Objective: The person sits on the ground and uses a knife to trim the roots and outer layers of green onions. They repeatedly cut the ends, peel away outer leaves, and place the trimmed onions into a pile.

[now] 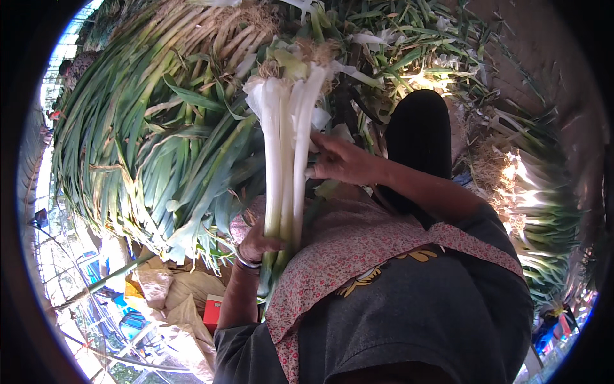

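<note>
Several leeks (285, 158) stand almost upright in the picture, their white shafts and roots towards the top. My left hand (259, 245) is closed around their green lower part. Close beside the right-hand shaft is my right hand (343, 161), thumb and forefinger spread; its fingertips are partly hidden, so whether it holds anything cannot be told. Loose pale leaf pieces (320, 117) hang near the shafts. A large heap of unpeeled leeks (144, 134) with long green leaves lies to the left, just behind the held ones.
Leaf trimmings (417, 62) are strewn at the upper right beside my dark-clad knee (422, 129). A row of leeks with roots (537, 206) lies on the ground at the far right. Tan sacks (187, 293) and a red box (212, 312) are at the lower left.
</note>
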The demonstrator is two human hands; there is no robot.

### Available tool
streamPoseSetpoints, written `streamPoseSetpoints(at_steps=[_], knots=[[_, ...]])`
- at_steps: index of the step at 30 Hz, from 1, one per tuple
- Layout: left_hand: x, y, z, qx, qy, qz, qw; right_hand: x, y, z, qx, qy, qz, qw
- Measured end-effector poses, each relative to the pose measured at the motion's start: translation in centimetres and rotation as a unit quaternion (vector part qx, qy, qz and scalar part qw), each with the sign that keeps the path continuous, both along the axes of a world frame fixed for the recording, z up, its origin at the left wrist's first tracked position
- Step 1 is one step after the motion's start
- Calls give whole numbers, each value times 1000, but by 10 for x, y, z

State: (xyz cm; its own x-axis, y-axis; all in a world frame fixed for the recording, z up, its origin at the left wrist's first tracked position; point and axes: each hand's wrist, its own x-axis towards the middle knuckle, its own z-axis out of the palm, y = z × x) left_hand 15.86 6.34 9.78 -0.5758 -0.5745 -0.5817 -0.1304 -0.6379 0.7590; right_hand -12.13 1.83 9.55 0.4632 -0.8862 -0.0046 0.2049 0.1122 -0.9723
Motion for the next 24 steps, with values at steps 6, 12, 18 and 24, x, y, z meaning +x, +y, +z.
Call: streamPoseSetpoints(at_steps=[6,12,18,24], knots=[[-1,1,3,-21,-1,-17,1000,-65,-71,-13,-38,297,-163,940],[-6,-3,14,-71,-17,-59,996,-96,-63,71,-56,316,-332,887],[-24,2,33,-26,-51,-107,993,-41,-46,52,-297,662,-53,686],[-32,12,27,-85,-51,-110,989,-64,-75,18,-188,711,-28,677]])
